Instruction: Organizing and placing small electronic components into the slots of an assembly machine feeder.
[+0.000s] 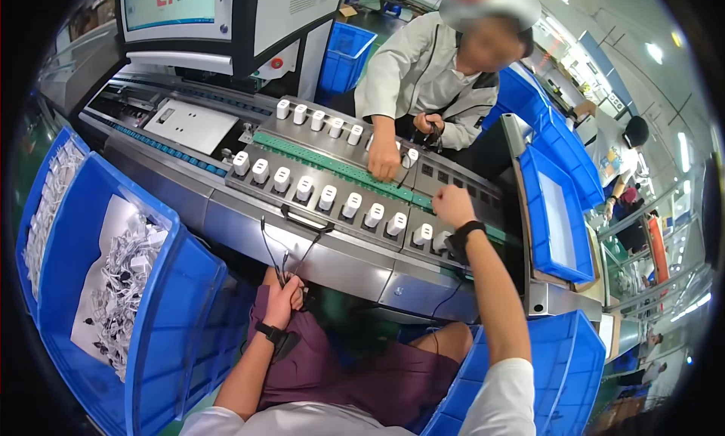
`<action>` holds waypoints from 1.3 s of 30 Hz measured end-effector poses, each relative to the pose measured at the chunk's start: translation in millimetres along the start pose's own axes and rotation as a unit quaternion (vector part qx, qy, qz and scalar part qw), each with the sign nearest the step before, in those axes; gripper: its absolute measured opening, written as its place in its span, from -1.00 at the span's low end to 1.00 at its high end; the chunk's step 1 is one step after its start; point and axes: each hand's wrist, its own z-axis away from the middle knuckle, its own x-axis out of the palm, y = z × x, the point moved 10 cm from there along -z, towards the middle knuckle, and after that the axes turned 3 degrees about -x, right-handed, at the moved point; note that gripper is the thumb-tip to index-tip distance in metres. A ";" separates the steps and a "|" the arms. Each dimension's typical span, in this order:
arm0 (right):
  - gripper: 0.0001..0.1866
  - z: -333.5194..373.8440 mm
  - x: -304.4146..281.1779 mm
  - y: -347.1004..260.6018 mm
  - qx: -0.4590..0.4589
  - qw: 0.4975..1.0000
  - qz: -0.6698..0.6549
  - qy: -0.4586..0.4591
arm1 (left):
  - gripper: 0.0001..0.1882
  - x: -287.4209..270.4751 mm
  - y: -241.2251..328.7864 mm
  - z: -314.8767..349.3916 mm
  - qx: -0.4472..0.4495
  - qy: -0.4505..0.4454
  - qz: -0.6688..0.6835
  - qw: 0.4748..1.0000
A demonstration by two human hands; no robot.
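below the near edge of the bench (pixel 249 228), several thin dark cables (pixel 282 271) are gripped by the left hand (pixel 285 300), which is closed around them just above the maroon shorts (pixel 332 372); their free ends are fanned upward against the metal front. a black wristband (pixel 273 335) is worn on that wrist. to the left, a deep blue bin (pixel 170 307) is filled with a tangle of white cables (pixel 124 292), beside which pale paper (pixel 91 304) is spread, and at the lower right more blue bins (pixel 559 360) are seen.

along the near side of the bench, a row of white plug adapters (pixel 304 188) is held upright in a metal fixture (pixel 264 196). above the right end of this row, by the green strip (pixel 325 161), the right hand (pixel 455 206) is held with its fingers curled inward; whether anything is pinched there cannot be told. past the strip, a second, shorter row of white adapters (pixel 317 121) is set.

on the far side, a co-worker in a pale jacket (pixel 400 66) is seated; one of that person's hands (pixel 384 160) is lowered to the far row, and by the other (pixel 429 125) dark cables are held. behind, to the left, a machine with a lit screen (pixel 170 9) is mounted over the bench, and a blue bin (pixel 343 58) is placed beside it.
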 end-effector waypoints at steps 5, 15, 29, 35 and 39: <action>-0.76 -18.3 35.4 39.5 -0.051 0.989 0.112 0.086 | -0.73 8.8 -12.4 -15.4 -0.020 -0.017 0.027 0.999; -0.80 -29.1 47.9 27.5 -0.019 0.966 0.258 0.020 | -0.73 11.2 -20.6 -33.4 -0.047 -0.038 0.019 0.998; -0.87 89.9 -6.7 -33.5 -0.007 0.927 -0.373 -0.045 | -0.73 15.1 -17.2 -33.5 -0.039 -0.032 0.024 0.998; -0.90 86.1 -25.1 -47.1 -0.144 0.977 -0.132 0.080 | -0.72 7.9 -20.5 -33.8 -0.039 -0.026 0.014 0.999; -0.88 82.1 -23.6 -39.7 -0.146 0.981 -0.122 0.046 | -0.72 10.6 -19.3 -34.3 -0.046 -0.030 0.016 0.998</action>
